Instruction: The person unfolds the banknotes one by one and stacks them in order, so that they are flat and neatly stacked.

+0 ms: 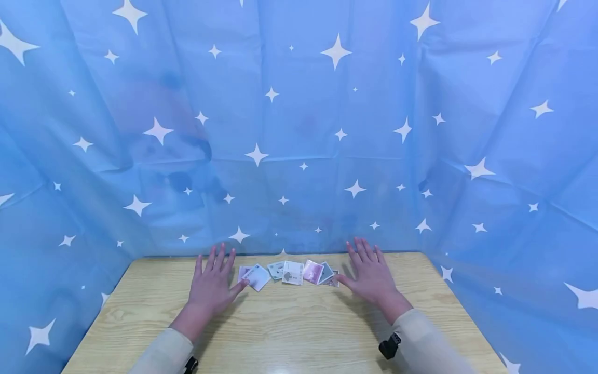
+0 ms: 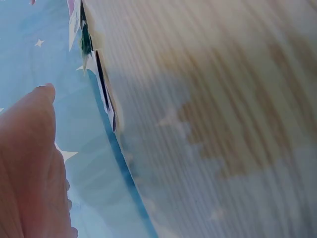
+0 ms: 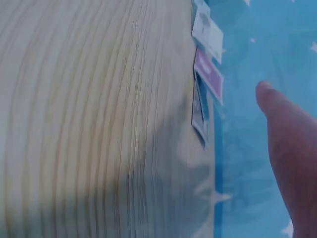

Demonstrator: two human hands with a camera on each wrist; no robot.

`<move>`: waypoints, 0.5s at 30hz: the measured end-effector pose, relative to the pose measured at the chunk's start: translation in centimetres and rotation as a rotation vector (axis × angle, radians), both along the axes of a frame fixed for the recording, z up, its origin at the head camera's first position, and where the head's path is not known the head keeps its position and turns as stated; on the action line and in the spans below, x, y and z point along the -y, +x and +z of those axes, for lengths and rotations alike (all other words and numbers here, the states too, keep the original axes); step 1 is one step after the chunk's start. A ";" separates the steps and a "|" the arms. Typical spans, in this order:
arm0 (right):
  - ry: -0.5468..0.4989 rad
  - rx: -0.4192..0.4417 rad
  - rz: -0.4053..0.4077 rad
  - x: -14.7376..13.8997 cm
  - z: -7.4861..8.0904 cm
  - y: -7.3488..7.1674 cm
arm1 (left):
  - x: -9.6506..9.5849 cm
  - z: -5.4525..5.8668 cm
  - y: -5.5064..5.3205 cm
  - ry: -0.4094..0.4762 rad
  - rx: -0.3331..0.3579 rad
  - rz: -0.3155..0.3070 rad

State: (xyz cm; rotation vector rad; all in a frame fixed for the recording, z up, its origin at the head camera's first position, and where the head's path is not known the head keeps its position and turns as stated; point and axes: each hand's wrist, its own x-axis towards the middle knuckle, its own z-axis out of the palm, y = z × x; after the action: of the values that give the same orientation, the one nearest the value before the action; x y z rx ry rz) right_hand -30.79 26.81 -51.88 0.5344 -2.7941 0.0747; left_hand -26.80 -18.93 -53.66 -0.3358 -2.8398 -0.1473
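Several small printed paper cards (image 1: 293, 273) lie in an overlapping row near the table's far edge. They include a pink card (image 1: 312, 271), white and pale green ones, and a dark-edged one at the right end. My left hand (image 1: 212, 285) is at the row's left end with fingers spread, its thumb overlapping a pale blue-white card (image 1: 258, 277) in the head view. Opposite it, my right hand (image 1: 371, 275) spreads its fingers at the right end, thumb close to the last card. In the right wrist view the pink card (image 3: 209, 74) shows beyond the right thumb (image 3: 287, 134). Neither hand holds anything.
The wooden table (image 1: 289, 332) reaches back to a blue curtain (image 1: 299, 208) with white stars, which also hangs along both sides. A dark device (image 1: 390, 345) is strapped at the right wrist, over a light sleeve (image 1: 425, 343).
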 end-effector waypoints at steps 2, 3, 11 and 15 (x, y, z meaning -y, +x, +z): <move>0.000 -0.007 0.015 0.9 0.0 -0.1 | 0.1 -0.1 0.0 0.013 -0.002 -0.004; -0.003 -0.008 0.025 1.3 0.0 -0.2 | 0.1 -0.1 -0.1 0.019 -0.006 -0.006; -0.124 -0.029 0.135 5.0 0.4 -0.8 | -0.3 0.2 -0.5 0.187 -0.041 -0.055; -0.225 0.001 0.179 6.8 0.2 -1.1 | -0.9 0.3 -0.7 0.335 -0.015 -0.073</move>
State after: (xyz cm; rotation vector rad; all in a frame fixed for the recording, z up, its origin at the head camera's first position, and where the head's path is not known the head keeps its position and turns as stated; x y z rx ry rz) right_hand -31.89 20.04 -51.65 0.7243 -2.6849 0.4208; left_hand -27.47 -18.06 -53.35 -0.3630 -2.7233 -0.6230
